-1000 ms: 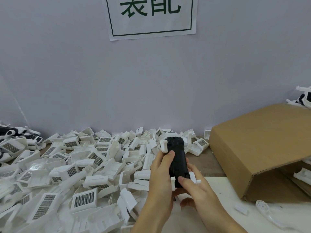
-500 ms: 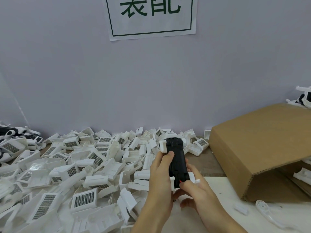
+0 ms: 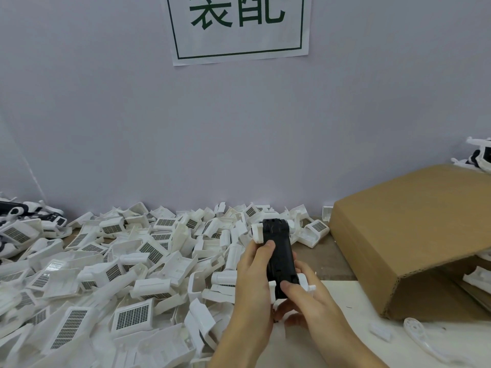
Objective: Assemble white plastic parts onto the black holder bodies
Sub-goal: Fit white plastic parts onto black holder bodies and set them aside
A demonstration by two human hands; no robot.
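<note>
A black holder body (image 3: 279, 254) stands nearly upright over the table's middle, held between both hands. My left hand (image 3: 253, 285) grips its left side, the thumb lying on the black face just under a white clip (image 3: 257, 232) at the upper left corner. My right hand (image 3: 309, 305) grips the lower end, thumb pressed on the black bottom, with small white parts (image 3: 305, 284) poking out beside the fingers. The holder's underside is hidden by my palms.
A big heap of loose white plastic parts (image 3: 111, 272) with grid faces covers the table's left and middle. An open cardboard box (image 3: 414, 235) lies on its side at right. A white bracket (image 3: 422, 338) and a small clip (image 3: 380, 332) lie front right. A paper sign (image 3: 239, 27) hangs on the wall.
The holder and both hands stay almost in place; my right thumb has shifted slightly on the holder's lower end.
</note>
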